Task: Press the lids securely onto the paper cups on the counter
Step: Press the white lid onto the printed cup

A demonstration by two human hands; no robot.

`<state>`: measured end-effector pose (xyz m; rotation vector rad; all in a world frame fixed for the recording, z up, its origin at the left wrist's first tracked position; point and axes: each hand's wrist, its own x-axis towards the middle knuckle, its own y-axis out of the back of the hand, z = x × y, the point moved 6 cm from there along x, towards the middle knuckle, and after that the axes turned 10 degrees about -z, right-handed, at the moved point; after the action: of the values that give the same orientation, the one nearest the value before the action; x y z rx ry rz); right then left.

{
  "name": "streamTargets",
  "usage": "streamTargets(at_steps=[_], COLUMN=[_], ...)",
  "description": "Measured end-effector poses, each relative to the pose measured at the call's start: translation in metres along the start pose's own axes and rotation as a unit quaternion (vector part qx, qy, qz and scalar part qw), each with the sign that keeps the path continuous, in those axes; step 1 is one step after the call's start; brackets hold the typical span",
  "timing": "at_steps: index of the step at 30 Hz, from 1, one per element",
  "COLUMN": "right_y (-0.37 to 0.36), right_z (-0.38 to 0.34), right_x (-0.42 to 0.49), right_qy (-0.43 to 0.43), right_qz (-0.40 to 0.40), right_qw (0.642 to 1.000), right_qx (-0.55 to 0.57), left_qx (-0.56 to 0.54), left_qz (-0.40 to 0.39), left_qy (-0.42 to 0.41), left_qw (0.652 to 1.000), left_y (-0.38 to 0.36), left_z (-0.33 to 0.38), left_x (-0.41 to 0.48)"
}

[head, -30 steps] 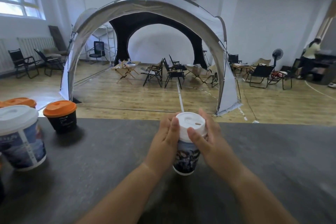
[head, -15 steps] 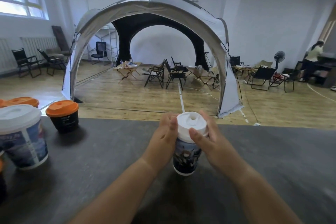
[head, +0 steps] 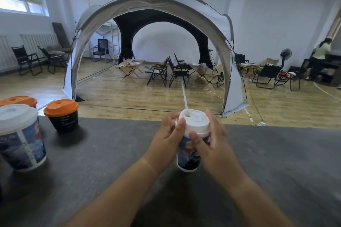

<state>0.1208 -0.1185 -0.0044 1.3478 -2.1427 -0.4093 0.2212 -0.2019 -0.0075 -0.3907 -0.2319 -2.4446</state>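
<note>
Tent fills the room beyond, chairs under it, not part of the job. Counter is dark grey and runs the full width, its far edge facing the tent.

Big cup stands at the counter's left edge with a white lid already on; it looks done and parked out of the way. Black cup sits near the far edge toward the left, orange lid on, also set aside. A second orange-lidded cup is behind the big one at the far-left corner, mostly hidden.

Left hand comes in from the left, fingers curled round the far side of the lid, thumb on the near-left rim. The thumb looks placed to squeeze that edge down. Right hand wraps the right side of the cup, fingers behind it, thumb laid across the front just under the lid's rim. Judged as a brace, so the cup doesn't slide or tip while the rim is pressed.

Cup stands upright on the counter, mid-width, close to the far edge, between both hands. Lid sits on top, sip hole toward the far left. Rim looks seated at the front; the back is hidden by fingers, so a full seal can't be confirmed.
</note>
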Motion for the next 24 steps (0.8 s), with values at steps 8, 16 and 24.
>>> streamTargets(at_steps=[8, 16, 24], right_y=[0.027, 0.004, -0.003], right_z=[0.017, 0.028, 0.067], right_x=[0.051, 0.074, 0.080], right_qy=[0.001, 0.018, -0.097], right_qz=[-0.049, 0.000, -0.056], right_qw=[0.934, 0.959, 0.805], right_qx=[0.355, 0.283, 0.582], left_qx=[-0.185, -0.201, -0.336], left_qz=[-0.089, -0.039, -0.169], left_qy=[0.128, 0.145, 0.217], left_qw=[0.970, 0.968, 0.901], left_y=[0.011, 0.007, -0.013], left_z=[-0.025, -0.053, -0.061], left_x=[0.023, 0.027, 0.023])
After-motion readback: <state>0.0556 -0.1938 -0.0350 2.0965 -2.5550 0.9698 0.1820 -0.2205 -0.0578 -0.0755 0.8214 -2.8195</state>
